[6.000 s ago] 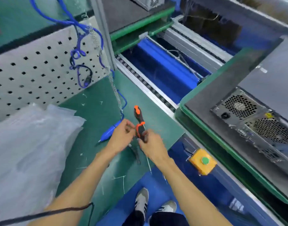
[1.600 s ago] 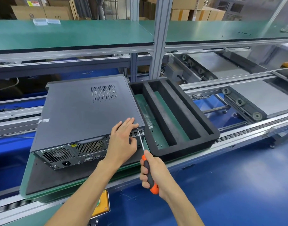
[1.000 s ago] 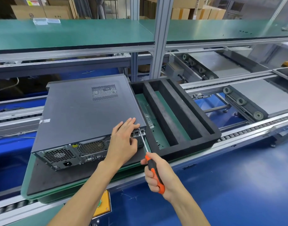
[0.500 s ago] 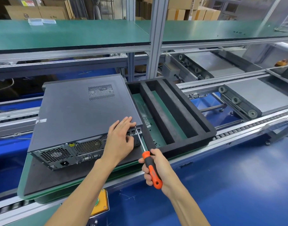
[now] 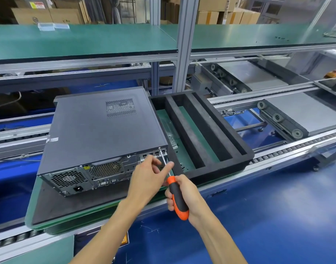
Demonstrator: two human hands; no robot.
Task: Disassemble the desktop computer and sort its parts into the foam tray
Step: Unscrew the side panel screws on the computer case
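Note:
A dark grey desktop computer lies flat on a pallet, its rear panel facing me. To its right sits a black foam tray with long slots. My right hand grips an orange-and-black screwdriver; its shaft points up at the top right corner of the rear panel, the tip at a screw. My left hand hovers just off the rear panel with fingers apart, the index finger touching the screwdriver shaft.
The green-edged pallet rides on a roller conveyor. A green shelf runs above, held by an aluminium post. Cardboard boxes stand behind. The floor below is blue.
My left hand has come off the case's top edge and drawn back towards the screwdriver shaft. The right hand holds the screwdriver at the same corner screw throughout.

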